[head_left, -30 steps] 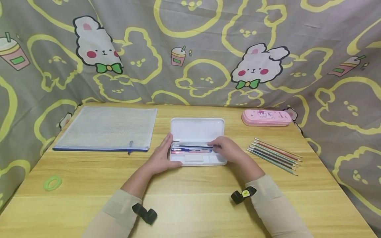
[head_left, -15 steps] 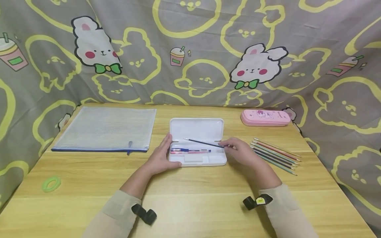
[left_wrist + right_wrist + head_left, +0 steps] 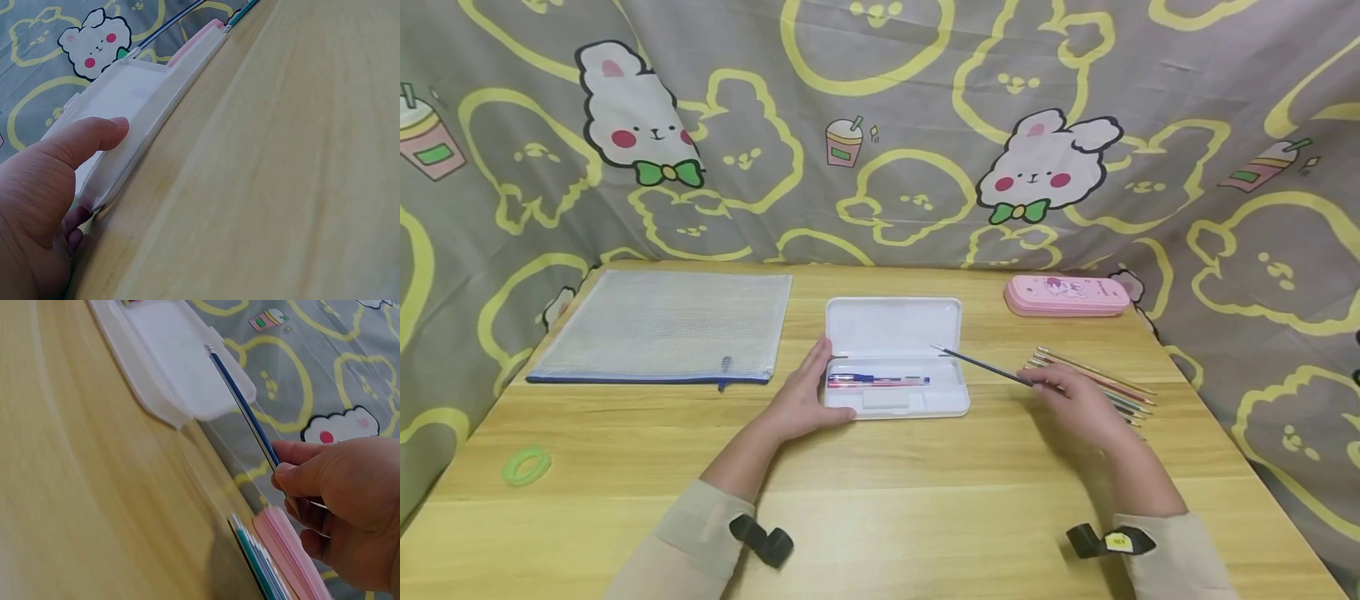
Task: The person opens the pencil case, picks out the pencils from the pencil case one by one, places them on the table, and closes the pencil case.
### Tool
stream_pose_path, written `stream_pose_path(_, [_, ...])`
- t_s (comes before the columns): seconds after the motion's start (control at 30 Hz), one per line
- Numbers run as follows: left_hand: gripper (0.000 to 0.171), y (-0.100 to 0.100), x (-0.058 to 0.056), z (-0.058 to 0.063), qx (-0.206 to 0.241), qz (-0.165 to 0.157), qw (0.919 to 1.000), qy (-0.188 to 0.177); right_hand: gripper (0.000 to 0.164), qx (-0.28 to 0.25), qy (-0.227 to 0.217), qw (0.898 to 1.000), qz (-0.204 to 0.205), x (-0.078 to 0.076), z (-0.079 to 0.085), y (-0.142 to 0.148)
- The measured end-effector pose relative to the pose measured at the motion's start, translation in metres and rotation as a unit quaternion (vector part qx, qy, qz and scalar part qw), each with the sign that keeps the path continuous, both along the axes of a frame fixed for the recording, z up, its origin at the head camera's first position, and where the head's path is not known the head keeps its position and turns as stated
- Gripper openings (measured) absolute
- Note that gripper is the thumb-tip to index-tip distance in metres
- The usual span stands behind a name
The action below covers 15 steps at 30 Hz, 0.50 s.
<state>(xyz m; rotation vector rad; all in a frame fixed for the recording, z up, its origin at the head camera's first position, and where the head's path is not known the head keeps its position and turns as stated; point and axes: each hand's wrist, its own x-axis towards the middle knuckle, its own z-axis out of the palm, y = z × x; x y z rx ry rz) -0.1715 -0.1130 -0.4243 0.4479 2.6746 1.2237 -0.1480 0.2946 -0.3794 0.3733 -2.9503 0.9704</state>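
A white pencil case (image 3: 940, 401) lies with its lid raised at the table's middle. Inside it are a blue-capped pen (image 3: 868, 378), something slim and red beside the pen, and a white eraser (image 3: 886, 400). My left hand (image 3: 797, 396) holds the case's left end, the thumb (image 3: 103, 132) bent over the front wall and the fingers at its side. Between thumb and fingers, my right hand (image 3: 1078, 404) pinches a dark blue pencil (image 3: 981, 362) near its point, partly over the pencil row. The pencil's pale end points back toward the case, in the air.
Several pencils (image 3: 1097, 371) lie in a slanted row at the right, partly behind my right hand. Behind them sits a closed pink pencil case (image 3: 1067, 297). A mesh zip pouch (image 3: 662, 325) occupies the back left, with a green ring (image 3: 508, 471) nearer the front.
My right hand has lifted the dark blue pencil out of the white case and carried it right, to the pencil row. The left hand stays on the case.
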Motion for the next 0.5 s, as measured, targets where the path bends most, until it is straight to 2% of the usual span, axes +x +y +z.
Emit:
stream_pose_path(0.23, [0.122, 0.0, 0.0, 0.0, 0.006, 0.0, 1.0, 0.002, 0.026, 0.03, 0.01, 0.998, -0.048, 0.018, -0.004, 0.031])
stream_pose_path(0.5, [0.122, 0.0, 0.0, 0.0, 0.001, -0.001, 1.0, -0.001, 0.029, 0.053, -0.016, 0.996, -0.071, 0.034, -0.016, 0.062])
